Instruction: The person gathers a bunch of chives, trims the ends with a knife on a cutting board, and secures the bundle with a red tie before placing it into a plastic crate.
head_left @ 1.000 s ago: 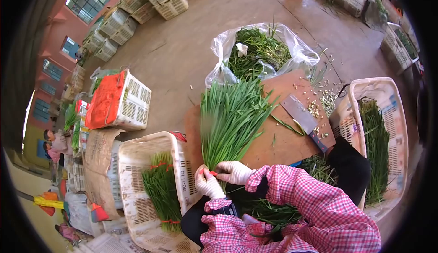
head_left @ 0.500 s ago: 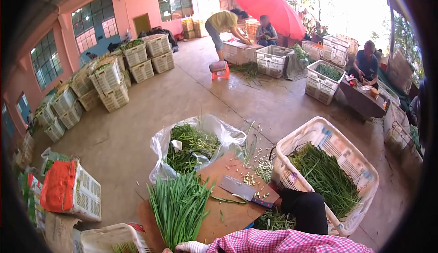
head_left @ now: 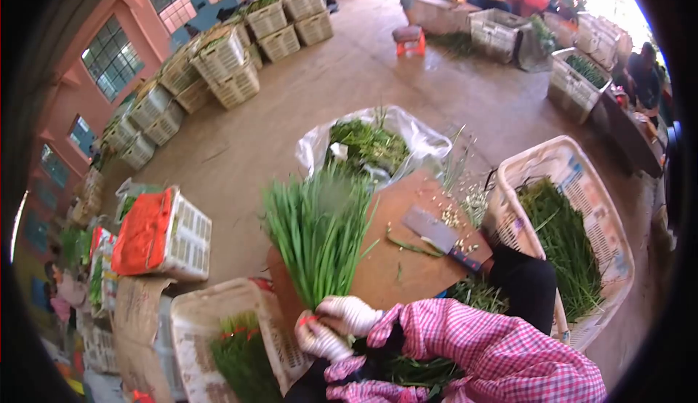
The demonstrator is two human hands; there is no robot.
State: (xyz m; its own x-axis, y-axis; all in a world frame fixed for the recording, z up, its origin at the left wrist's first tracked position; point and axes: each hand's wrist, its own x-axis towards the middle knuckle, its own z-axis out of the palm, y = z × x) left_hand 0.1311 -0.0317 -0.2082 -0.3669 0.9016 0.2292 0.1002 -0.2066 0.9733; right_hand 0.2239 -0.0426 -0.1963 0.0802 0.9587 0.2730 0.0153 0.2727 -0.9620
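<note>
Pink walls (head_left: 134,12) with paned windows rise at the left of a brown concrete floor (head_left: 254,137), along which stacked crates (head_left: 236,83) stand. At left, an orange-red cloth (head_left: 145,232) drapes a white crate (head_left: 190,237). Nearer, a pale basket (head_left: 190,308) contains greens (head_left: 243,359) bound with red. At center left, the left hand (head_left: 322,339), wrapped in white, has its fingers curled, grasping a red tie (head_left: 308,319) at the base of a bunch of long green leaves (head_left: 316,236). Adjoining it, the right hand (head_left: 352,314), likewise wrapped, has its fingers bent against the stalks; their tips are hidden, so their grip cannot be told. The leaves fan upward over a brown board (head_left: 382,283). Beyond the board sits a clear plastic bag (head_left: 422,140) of loose greens. A cleaver (head_left: 430,227) lies flat on the board, right of the bunch, beside pale cut pieces (head_left: 452,217). At right, a second basket (head_left: 613,246) holds dark green leaves (head_left: 556,246).
</note>
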